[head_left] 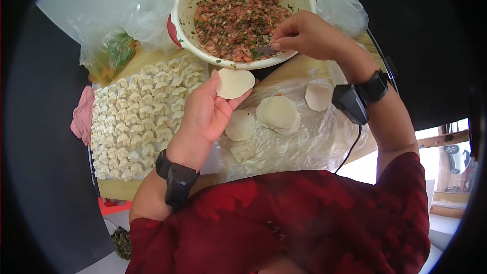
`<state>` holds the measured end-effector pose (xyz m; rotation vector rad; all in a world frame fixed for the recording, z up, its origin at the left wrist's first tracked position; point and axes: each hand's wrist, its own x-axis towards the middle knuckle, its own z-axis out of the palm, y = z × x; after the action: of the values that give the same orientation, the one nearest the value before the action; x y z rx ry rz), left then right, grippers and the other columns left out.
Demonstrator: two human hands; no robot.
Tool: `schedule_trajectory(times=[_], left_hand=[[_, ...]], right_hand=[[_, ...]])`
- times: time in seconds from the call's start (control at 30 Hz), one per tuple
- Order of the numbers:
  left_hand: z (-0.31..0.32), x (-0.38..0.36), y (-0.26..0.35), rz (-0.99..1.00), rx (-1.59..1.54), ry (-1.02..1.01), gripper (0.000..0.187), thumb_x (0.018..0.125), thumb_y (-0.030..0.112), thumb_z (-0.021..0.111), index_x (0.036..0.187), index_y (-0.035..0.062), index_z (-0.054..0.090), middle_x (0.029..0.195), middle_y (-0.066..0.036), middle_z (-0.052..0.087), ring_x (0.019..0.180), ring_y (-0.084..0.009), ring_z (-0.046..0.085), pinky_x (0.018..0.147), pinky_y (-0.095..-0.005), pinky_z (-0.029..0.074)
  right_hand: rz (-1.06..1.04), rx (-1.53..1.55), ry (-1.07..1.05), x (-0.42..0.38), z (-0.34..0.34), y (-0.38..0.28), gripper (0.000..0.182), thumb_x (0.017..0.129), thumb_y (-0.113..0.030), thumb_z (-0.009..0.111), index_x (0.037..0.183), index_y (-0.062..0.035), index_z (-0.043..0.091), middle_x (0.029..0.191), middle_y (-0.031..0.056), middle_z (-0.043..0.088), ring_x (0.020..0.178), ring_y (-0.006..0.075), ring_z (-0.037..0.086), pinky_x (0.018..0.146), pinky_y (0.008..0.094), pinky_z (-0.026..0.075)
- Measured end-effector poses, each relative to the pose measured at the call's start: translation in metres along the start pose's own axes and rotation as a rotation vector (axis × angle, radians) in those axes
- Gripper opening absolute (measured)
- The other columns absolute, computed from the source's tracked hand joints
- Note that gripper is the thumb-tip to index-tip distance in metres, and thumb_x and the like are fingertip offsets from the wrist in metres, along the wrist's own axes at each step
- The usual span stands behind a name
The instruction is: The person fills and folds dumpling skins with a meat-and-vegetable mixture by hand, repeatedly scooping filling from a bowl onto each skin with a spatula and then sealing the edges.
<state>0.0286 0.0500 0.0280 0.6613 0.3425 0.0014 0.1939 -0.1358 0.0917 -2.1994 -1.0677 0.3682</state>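
Observation:
On the fingers of my left hand (pixel 205 109) lies a round dumpling wrapper (pixel 235 83), flat and bare on top, with my thumb at its left edge. My right hand (pixel 304 34) pinches a flat metal utensil (pixel 266 49); its far end dips into the meat filling (pixel 238 18), so its full shape is hidden. The filling, pink with green and orange bits, sits in a large cream bowl (pixel 185 7) with red handles. Below the bowl, a stack of wrappers (pixel 278 114) and a few loose ones rest on clear plastic.
Rows of folded dumplings (pixel 137 114) cover the left of the wooden table (pixel 119 189). Behind them is a plastic bag (pixel 114 56) with something green inside. A pink cloth (pixel 82 116) hangs at the left edge. Clear plastic sheeting (pixel 324 144) spreads across the right side.

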Motion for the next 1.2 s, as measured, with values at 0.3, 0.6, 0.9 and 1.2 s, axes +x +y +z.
schedule_trajectory(times=[0.3,0.6,0.9,1.2], left_hand=[[0.001,-0.011,0.006,-0.007,-0.022,0.01,0.04,0.104,0.018,0.024,0.133,-0.0084,0.034,0.134,-0.023,0.048,0.124,-0.0361,0.05,0.108,-0.0491,0.042],[-0.005,-0.018,0.015,0.056,0.015,0.012,0.04,0.105,0.02,0.03,0.137,-0.0037,0.034,0.137,-0.018,0.047,0.125,-0.0309,0.05,0.107,-0.0455,0.044],[0.009,-0.016,0.024,0.01,0.079,-0.134,0.043,0.105,0.023,0.026,0.136,-0.0063,0.034,0.136,-0.02,0.048,0.123,-0.0344,0.051,0.104,-0.0478,0.047],[0.01,-0.008,0.025,-0.018,0.127,-0.152,0.042,0.105,0.023,0.028,0.137,-0.0046,0.034,0.137,-0.02,0.047,0.124,-0.0338,0.051,0.103,-0.0479,0.047]], right_hand=[[-0.39,-0.139,0.343,-0.052,0.059,-0.019,0.016,0.077,-0.003,0.069,0.092,-0.0016,0.069,0.079,0.0103,0.065,0.074,0.0296,0.061,0.069,0.0362,0.052],[-0.591,-0.367,0.388,-0.068,0.072,-0.015,0.044,0.071,0.006,0.063,0.113,-0.0056,0.066,0.098,0.0089,0.063,0.093,0.0289,0.061,0.077,0.0361,0.052],[-0.383,0.058,0.332,-0.066,0.05,-0.027,0.03,0.083,0.008,0.06,0.108,-0.007,0.069,0.091,0.012,0.067,0.083,0.0243,0.063,0.072,0.0306,0.05],[-0.355,0.129,0.356,-0.057,0.05,-0.019,0.027,0.084,0.005,0.06,0.106,-0.0062,0.069,0.088,0.0122,0.067,0.081,0.0252,0.064,0.073,0.0322,0.05]])
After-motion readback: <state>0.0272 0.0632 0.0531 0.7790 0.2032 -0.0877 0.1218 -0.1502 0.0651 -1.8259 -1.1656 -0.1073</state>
